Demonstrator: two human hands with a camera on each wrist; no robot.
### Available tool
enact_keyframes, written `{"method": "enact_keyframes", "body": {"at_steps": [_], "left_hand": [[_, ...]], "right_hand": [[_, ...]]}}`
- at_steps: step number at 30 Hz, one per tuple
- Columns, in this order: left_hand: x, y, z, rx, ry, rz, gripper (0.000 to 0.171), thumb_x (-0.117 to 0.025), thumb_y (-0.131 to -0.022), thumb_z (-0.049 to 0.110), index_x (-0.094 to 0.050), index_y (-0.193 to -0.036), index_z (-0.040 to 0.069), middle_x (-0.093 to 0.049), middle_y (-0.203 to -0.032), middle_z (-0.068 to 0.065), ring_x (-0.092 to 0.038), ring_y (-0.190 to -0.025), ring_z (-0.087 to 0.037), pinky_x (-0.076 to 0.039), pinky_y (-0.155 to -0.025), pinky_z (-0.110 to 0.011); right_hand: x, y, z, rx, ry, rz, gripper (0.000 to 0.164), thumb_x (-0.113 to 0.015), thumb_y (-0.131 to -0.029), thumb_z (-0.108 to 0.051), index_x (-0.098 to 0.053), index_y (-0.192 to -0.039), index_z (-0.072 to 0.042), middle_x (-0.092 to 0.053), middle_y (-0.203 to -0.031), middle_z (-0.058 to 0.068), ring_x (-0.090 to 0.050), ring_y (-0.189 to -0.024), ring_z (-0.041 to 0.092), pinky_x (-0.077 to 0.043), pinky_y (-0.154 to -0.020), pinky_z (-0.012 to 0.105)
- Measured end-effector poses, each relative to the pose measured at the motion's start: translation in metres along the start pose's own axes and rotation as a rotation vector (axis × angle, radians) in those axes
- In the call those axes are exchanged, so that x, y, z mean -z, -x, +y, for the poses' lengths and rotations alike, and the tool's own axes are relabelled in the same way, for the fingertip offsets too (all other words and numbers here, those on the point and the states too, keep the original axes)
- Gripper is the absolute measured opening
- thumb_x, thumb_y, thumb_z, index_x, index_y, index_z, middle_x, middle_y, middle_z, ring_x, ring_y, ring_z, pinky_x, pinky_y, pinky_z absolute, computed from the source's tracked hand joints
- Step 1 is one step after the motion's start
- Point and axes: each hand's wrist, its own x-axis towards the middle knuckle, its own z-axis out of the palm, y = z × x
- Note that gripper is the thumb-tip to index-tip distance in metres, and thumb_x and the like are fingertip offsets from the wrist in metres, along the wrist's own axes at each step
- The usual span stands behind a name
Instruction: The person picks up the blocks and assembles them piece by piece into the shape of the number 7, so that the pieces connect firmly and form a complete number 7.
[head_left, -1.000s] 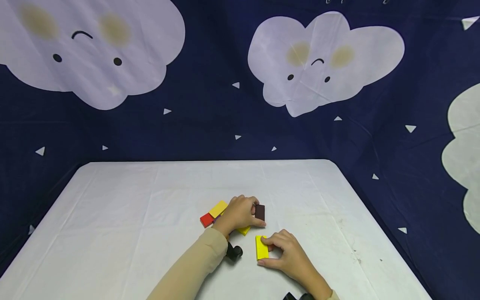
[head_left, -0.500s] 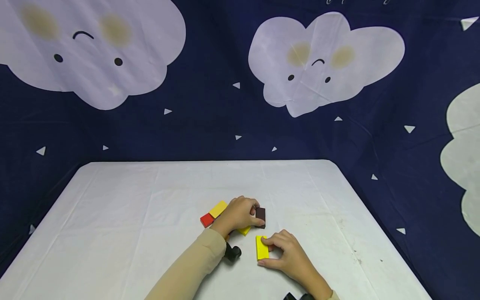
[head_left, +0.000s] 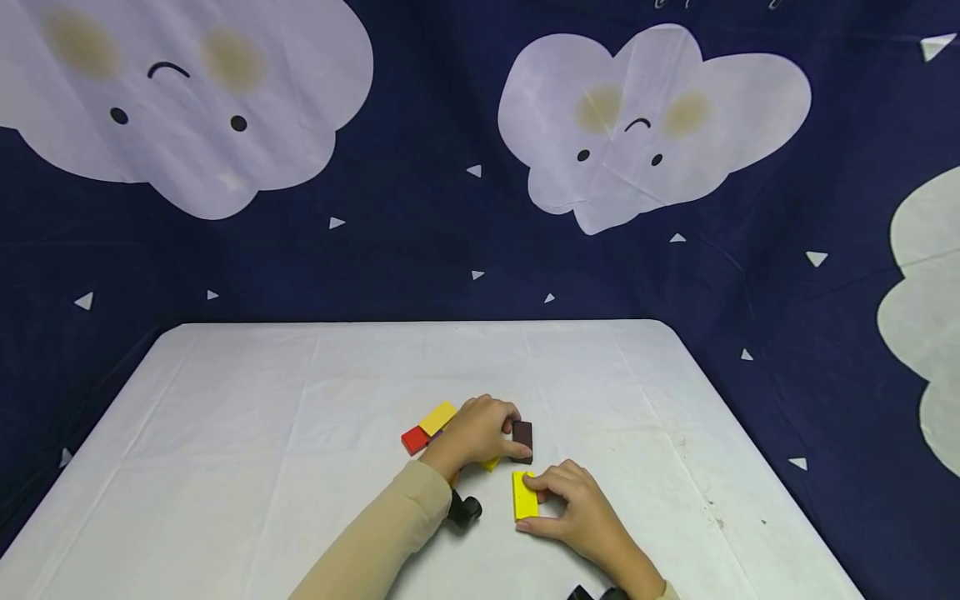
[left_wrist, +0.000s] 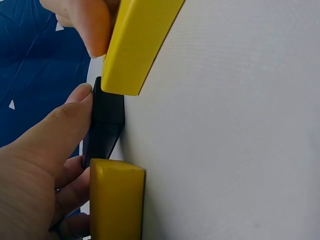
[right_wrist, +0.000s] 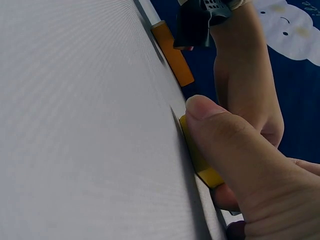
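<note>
My left hand (head_left: 476, 431) grips a dark brown block (head_left: 523, 443) between thumb and fingers, just above the table. In the left wrist view that dark block (left_wrist: 106, 117) looks nearly black, the thumb along one side. My right hand (head_left: 576, 510) pinches a bright yellow block (head_left: 524, 497), thumb at its near end and fingers at its far end. The dark block lies just beyond the yellow one, a small gap between them in the head view. In the right wrist view the thumb covers part of the yellow block (right_wrist: 196, 156).
Left of my left hand lie a red block (head_left: 414, 440) and a pale yellow block (head_left: 437, 418); others are partly hidden under the wrist. An orange block (right_wrist: 172, 54) shows in the right wrist view. A white cloth covers the table (head_left: 285, 500); a dark blue curtain (head_left: 420, 250) hangs behind.
My left hand has brought the dark brown block slightly nearer to me, closer to the far end of the yellow block. The right hand holds the yellow block almost still.
</note>
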Motion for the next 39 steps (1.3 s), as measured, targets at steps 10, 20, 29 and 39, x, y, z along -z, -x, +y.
{"method": "enact_keyframes", "body": {"at_steps": [10, 20, 29, 39], "left_hand": [[-0.0013, 0.0032, -0.0010, -0.053, -0.035, 0.026, 0.053, -0.082, -0.073, 0.056, -0.073, -0.106, 0.015, -0.063, -0.084, 0.007, -0.048, -0.078, -0.009, -0.040, -0.077, -0.025], [-0.0035, 0.0059, -0.0015, -0.089, -0.037, 0.033, 0.053, -0.082, -0.073, 0.057, -0.073, -0.106, 0.017, -0.063, -0.088, 0.009, -0.047, -0.081, -0.008, -0.041, -0.078, -0.025], [-0.0044, 0.0075, -0.0032, -0.111, -0.048, 0.018, 0.051, -0.081, -0.074, 0.058, -0.073, -0.106, 0.020, -0.061, -0.088, 0.009, -0.044, -0.083, -0.009, -0.038, -0.077, -0.025], [-0.0051, 0.0069, -0.0084, -0.122, -0.026, -0.009, 0.052, -0.080, -0.075, 0.057, -0.072, -0.111, 0.021, -0.063, -0.096, 0.010, -0.045, -0.088, -0.009, -0.040, -0.082, -0.026]], "right_hand": [[0.0008, 0.0006, -0.0032, -0.037, 0.000, -0.017, 0.050, -0.087, -0.066, -0.052, -0.075, -0.106, -0.024, -0.061, -0.090, -0.025, -0.049, -0.086, -0.005, -0.044, -0.079, 0.021], [0.0006, 0.0002, -0.0026, -0.027, 0.007, -0.011, 0.051, -0.087, -0.066, -0.052, -0.076, -0.106, -0.022, -0.060, -0.088, -0.024, -0.049, -0.086, -0.004, -0.043, -0.079, 0.020], [0.0012, -0.0006, -0.0022, -0.017, 0.006, -0.008, 0.052, -0.088, -0.065, -0.050, -0.076, -0.106, -0.021, -0.062, -0.089, -0.022, -0.049, -0.085, -0.004, -0.043, -0.079, 0.020], [-0.0001, -0.0003, -0.0005, -0.015, 0.001, -0.006, 0.052, -0.088, -0.065, -0.051, -0.075, -0.106, -0.022, -0.061, -0.089, -0.023, -0.049, -0.085, -0.004, -0.042, -0.079, 0.020]]}}
